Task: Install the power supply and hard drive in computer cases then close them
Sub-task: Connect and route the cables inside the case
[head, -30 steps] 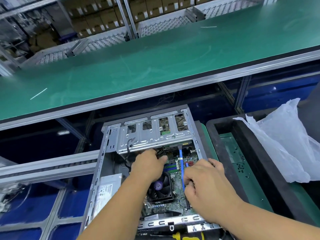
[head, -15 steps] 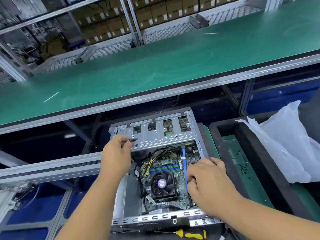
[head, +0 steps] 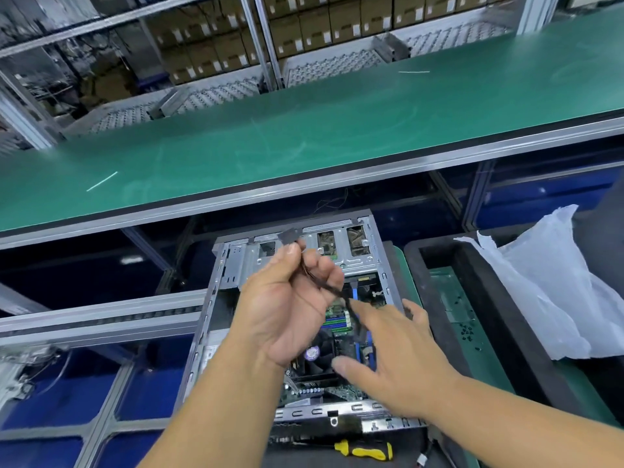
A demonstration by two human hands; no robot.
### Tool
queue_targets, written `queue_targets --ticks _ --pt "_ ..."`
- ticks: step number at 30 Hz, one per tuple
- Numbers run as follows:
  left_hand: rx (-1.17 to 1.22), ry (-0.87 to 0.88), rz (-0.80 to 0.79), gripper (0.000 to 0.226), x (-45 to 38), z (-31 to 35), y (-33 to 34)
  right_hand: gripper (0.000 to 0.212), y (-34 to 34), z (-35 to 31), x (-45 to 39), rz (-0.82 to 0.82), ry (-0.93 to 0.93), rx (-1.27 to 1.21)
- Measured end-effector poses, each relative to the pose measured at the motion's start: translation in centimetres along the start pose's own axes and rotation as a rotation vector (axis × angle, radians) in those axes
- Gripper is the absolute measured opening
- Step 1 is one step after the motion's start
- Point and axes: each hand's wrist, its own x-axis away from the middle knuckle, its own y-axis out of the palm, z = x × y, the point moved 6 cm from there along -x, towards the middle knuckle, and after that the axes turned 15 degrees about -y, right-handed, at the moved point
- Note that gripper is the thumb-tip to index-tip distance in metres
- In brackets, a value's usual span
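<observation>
An open grey computer case lies on its side below the green bench, its motherboard and black CPU fan showing. A metal drive cage spans the far end. My left hand is raised above the case and pinches a black power cable near its black connector. My right hand hovers over the right half of the board, fingers spread, its fingertips at the cable's lower stretch. A blue data cable runs down the board.
A yellow-handled screwdriver lies in front of the case. To the right stands a black foam tray with small black screws and a white plastic bag. A green bench top stretches behind; shelves with cartons lie beyond.
My left hand left the motherboard, went to the case's far left corner, then lifted the black cable and connector up over the drive cage. My right hand opened and shifted toward the cable.
</observation>
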Motion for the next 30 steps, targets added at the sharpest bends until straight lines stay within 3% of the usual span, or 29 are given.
queue_targets --ticks 4,6,8,13,17,20,23,26,30 --pt "0.093 -0.138 -0.129 0.011 -1.0 -0.9 3.0 0.031 -0.6 0.2 0.4 0.134 -0.025 -0.037" --pt "0.088 -0.157 -0.046 0.006 -1.9 -1.2 2.4 0.028 -0.7 0.4 0.7 0.216 -0.019 -0.047" --pt "0.097 -0.138 0.071 0.018 -2.7 -1.3 0.7 0.022 -1.0 0.6 0.9 0.274 0.036 -0.142" --pt "0.092 -0.056 0.22 0.029 -3.7 -1.0 -3.4 0.049 -1.1 0.5 1.0 0.218 -0.021 -0.286" --pt "-0.089 0.007 0.352 0.033 -4.7 -0.8 -5.4 0.025 -1.2 0.5 1.3 0.17 -0.023 -0.315" --pt "-0.275 -0.011 0.455 0.033 -5.4 -2.4 -6.4 0.04 -0.7 -0.3 1.2 0.22 0.102 -0.3" --pt "-0.422 -0.074 0.524 0.034 -6.1 -4.3 -6.7 0.034 -0.7 -0.4 1.1 0.317 0.232 -0.322" --pt "-0.517 -0.118 0.51 0.037 -6.4 -4.9 -5.9 0.029 -1.2 1.9 2.2 0.411 0.358 -0.387" --pt "-0.401 -0.201 0.343 0.039 -6.6 -5.8 -4.9 0.027 -1.1 2.3 4.1 0.468 0.321 -0.327"
